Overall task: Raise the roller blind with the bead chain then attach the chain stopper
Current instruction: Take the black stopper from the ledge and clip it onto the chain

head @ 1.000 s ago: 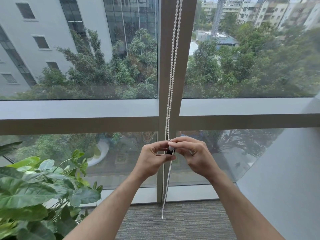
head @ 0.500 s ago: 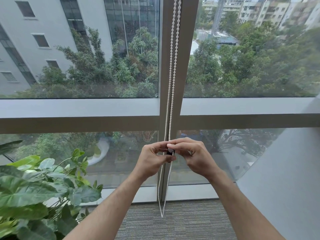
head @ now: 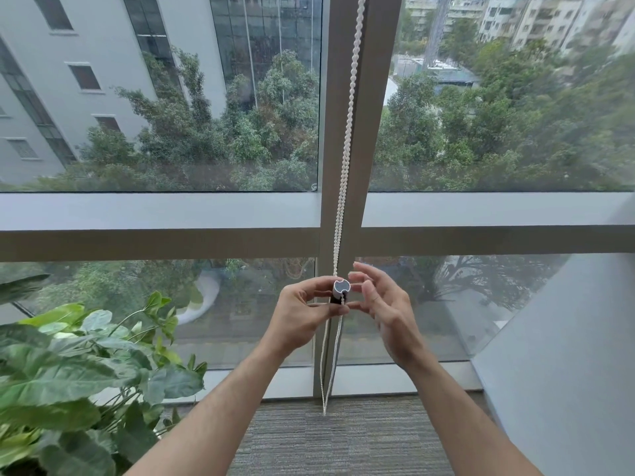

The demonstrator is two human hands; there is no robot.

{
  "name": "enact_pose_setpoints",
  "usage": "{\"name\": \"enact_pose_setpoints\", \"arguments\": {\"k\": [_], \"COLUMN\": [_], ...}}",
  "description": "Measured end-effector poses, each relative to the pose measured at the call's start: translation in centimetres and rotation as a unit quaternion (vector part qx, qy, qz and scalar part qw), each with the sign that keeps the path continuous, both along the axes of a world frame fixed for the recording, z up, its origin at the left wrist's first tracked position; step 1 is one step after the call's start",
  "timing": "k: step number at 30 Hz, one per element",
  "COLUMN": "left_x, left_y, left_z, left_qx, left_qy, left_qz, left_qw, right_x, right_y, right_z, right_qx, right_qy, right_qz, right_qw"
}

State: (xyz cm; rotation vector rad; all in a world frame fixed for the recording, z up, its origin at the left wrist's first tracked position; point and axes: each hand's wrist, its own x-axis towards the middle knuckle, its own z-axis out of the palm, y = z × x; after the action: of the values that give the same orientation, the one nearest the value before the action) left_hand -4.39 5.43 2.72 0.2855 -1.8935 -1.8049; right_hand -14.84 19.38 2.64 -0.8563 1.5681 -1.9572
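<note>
Left hand [head: 302, 310] pinching chain stopper [head: 341, 291], right hand [head: 381, 304] open, bead chain [head: 347, 132] top cut off

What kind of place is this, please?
Probably an upper-floor office: tall floor-to-ceiling glazing in a metal window frame, grey carpet, a potted plant, and treetops and buildings seen from above.

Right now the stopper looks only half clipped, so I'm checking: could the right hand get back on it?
Probably yes. The right hand is open just beside the stopper, fingers spread toward it with nothing between. The left hand pinches the stopper from the other side, on the chain, leaving the right side free.
</note>
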Motion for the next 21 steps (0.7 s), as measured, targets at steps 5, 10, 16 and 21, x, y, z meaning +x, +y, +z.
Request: {"name": "enact_pose_setpoints", "arguments": {"k": [5,10,16,21], "left_x": [-0.1,-0.1,-0.1,0.1], "left_y": [0.2,0.5,0.6,0.4], "left_z": [-0.5,-0.6,-1.2,-1.3], "left_qx": [-0.002,-0.022,0.012,-0.083], "left_qy": [-0.012,-0.003,-0.005,-0.017], "left_qz": [0.000,-0.022,-0.018,-0.014], "left_qw": [1.000,0.999,1.000,0.996], "right_x": [-0.1,-0.2,-0.2,0.1], "right_y": [-0.2,-0.3,-0.2,-0.3], "right_z": [0.5,0.6,0.2,-1.1], "right_qx": [0.115,0.154,0.122,0.123], "right_qy": [-0.113,-0.125,-0.144,-0.090], "right_qz": [0.071,0.121,0.102,0.055], "right_qw": [0.984,0.973,0.977,0.987]}}
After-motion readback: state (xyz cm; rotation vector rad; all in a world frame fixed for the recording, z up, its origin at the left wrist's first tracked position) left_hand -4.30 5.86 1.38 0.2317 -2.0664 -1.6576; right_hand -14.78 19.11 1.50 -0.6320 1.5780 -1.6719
